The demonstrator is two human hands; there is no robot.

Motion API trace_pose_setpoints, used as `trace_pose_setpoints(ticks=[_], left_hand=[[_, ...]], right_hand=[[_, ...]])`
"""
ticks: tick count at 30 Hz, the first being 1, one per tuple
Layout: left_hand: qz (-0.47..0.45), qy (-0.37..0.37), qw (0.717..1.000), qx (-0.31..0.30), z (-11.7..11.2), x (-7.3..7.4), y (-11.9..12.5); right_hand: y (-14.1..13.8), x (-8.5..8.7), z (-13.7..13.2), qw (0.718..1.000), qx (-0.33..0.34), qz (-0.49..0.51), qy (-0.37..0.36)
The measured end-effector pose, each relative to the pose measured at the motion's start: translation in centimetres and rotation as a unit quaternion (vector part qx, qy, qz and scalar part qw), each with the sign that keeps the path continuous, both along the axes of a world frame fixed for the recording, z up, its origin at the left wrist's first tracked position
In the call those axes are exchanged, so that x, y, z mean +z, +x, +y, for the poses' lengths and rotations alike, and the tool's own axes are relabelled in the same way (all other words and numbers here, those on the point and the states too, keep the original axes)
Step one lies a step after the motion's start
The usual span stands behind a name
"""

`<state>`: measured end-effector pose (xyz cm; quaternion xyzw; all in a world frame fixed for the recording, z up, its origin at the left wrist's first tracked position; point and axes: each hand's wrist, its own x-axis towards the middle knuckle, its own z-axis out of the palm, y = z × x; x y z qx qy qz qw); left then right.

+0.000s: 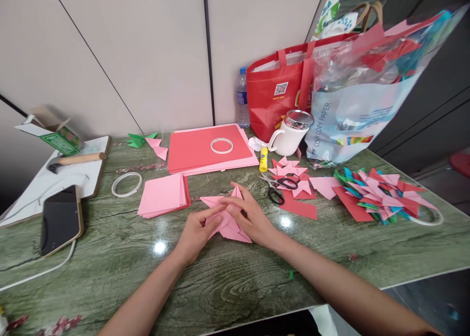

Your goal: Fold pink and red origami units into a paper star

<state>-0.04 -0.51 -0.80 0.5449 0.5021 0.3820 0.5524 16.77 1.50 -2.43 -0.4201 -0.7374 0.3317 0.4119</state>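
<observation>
A piece of pink origami paper, folded into several points, rests at the middle of the table between my hands. From the left, my left hand grips it with thumb and forefinger. My right hand holds the other side, its fingers curled over the top and meeting those of the left. Parts of the folds are hidden under the fingers. To the left lies a stack of square pink paper with red sheets at its edge. Scissors with black handles lie right of the hands, beside some folded pink stars.
Behind are red sheets with a tape roll, a glue stick, a white mug, a red bag and a bottle. Colourful folded paper is heaped right. A phone and another tape roll lie left.
</observation>
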Motion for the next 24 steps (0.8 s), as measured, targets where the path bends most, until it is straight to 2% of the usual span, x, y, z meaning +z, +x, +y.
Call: trace_pose_setpoints(ticks=[6, 14, 19, 24], left_hand=[[-0.005, 0.013, 0.999, 0.035, 0.18, -0.10, -0.50], [-0.050, 0.002, 0.998, 0.044, 0.17, 0.25, -0.39], [-0.137, -0.033, 0.989, 0.051, 0.15, 0.24, -0.28], [-0.217, -0.087, 0.969, 0.081, 0.26, 0.64, -0.12]], right_hand=[[0.41, 0.10, 0.66, 0.993, -0.085, 0.082, -0.002], [0.29, 0.17, 0.54, 0.983, -0.081, 0.158, -0.048], [0.27, 0.29, 0.50, 0.979, -0.095, 0.170, -0.054], [0.28, 0.65, 0.43, 0.975, -0.093, 0.180, -0.091]])
